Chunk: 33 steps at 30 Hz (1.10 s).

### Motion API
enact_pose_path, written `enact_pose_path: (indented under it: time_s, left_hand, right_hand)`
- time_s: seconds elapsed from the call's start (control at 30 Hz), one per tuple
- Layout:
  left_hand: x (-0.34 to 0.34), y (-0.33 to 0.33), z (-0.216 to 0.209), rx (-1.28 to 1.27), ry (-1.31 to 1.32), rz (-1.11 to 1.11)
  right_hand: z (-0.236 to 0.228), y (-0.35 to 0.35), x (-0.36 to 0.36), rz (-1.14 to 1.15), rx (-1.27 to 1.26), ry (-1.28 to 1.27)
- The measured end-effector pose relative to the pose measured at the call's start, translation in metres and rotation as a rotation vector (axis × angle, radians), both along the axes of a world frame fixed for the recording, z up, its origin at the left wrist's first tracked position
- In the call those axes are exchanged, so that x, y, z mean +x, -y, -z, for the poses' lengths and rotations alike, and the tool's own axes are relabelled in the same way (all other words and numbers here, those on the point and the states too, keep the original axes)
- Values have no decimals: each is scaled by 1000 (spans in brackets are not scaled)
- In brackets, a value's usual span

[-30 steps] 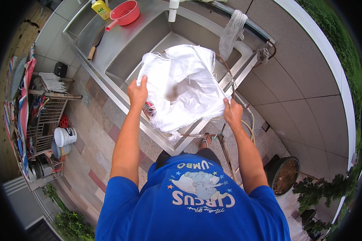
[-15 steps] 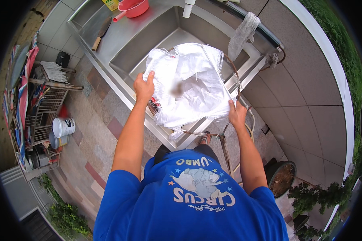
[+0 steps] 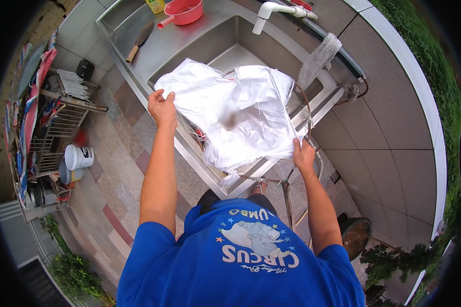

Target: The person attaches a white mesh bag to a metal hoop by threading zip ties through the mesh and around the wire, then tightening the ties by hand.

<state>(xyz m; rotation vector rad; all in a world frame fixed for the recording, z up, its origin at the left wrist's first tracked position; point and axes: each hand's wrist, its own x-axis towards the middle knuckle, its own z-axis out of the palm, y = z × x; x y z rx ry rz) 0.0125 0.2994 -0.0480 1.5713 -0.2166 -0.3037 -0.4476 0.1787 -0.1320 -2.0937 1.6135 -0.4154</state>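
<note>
A white woven sack (image 3: 189,89) with frayed edges lies spread over the near part of a steel sink (image 3: 200,56). My left hand (image 3: 162,108) pinches the sack's left corner and draws it out sideways. On the other side my right hand (image 3: 304,156) grips the sack's right edge between thumb and fingers. The middle of the sack sags into a creased hollow, where a brownish patch is too blurred to make out. A thin brown hoop (image 3: 303,94) shows behind the sack's right edge; the rest of it is hidden by the cloth.
A red dipper (image 3: 185,11) and a wooden-handled knife (image 3: 140,42) lie on the sink's left counter. A white tap (image 3: 271,13) juts over the basin. A grey mesh cloth (image 3: 318,59) hangs at the right. A metal stand (image 3: 288,202) rises near my legs. White buckets (image 3: 79,157) stand at the left.
My left hand has moved outward to the left, stretching the sack's left side wider and flatter. My right hand keeps its grip on the right edge. The whole view has shifted slightly.
</note>
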Motion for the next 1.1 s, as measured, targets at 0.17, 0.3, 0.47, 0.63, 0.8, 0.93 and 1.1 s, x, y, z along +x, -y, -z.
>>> enact_pose_path:
  time_s: [0.17, 0.3, 0.47, 0.63, 0.8, 0.93, 1.1]
  left_hand:
    - [-36, 4, -37, -75, 302, -66]
    - [-116, 3, -58, -36, 570, 304]
    - [-211, -10, -57, -203, 760, 731]
    - [-205, -19, -56, -242, 603, 778]
    - [-171, -15, -57, -199, 727, 844]
    - [-180, -22, -53, -102, 794, 973]
    - [-187, -29, -53, 99, 808, 1107]
  right_hand:
    - [0, 1, -7, 20, -5, -50]
    - [-6, 2, 1, 7, 28, -52]
    - [-8, 4, 8, -38, -55, -17]
    - [-8, 6, 0, 28, 29, -21]
    - [-16, 2, 5, 92, 27, -32]
    - [-49, -2, 24, 125, -105, -169]
    - [-125, -13, 69, 70, -541, -227]
